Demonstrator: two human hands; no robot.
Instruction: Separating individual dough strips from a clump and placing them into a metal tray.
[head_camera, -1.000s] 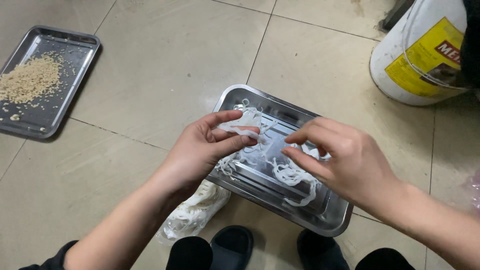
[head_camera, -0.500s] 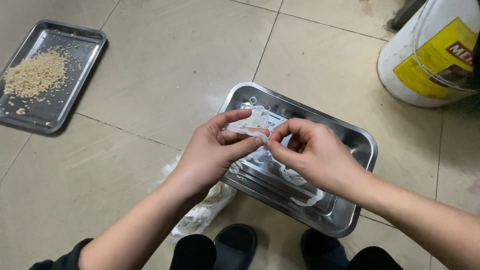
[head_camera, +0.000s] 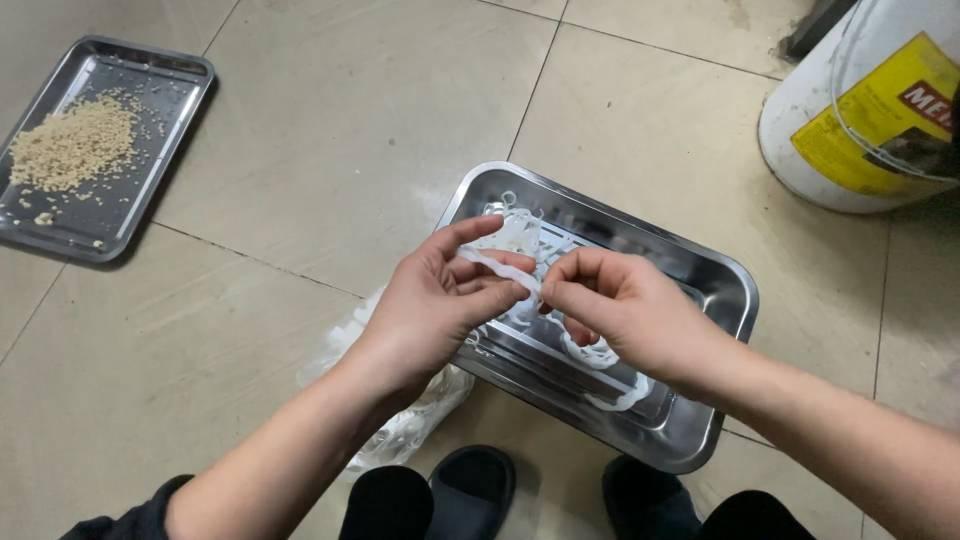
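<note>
Above the steel tray (head_camera: 735, 290) on the floor, left hand (head_camera: 430, 305) and right hand (head_camera: 625, 315) both pinch one white strip (head_camera: 500, 268). More strips (head_camera: 600, 355) lie in the tray unhandled; a second tray (head_camera: 150, 190) holds grain (head_camera: 70, 145). Judged partway.

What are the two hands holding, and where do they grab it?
Both the left hand and right hand pinch one white strip with fingertips, above the metal tray.
</note>
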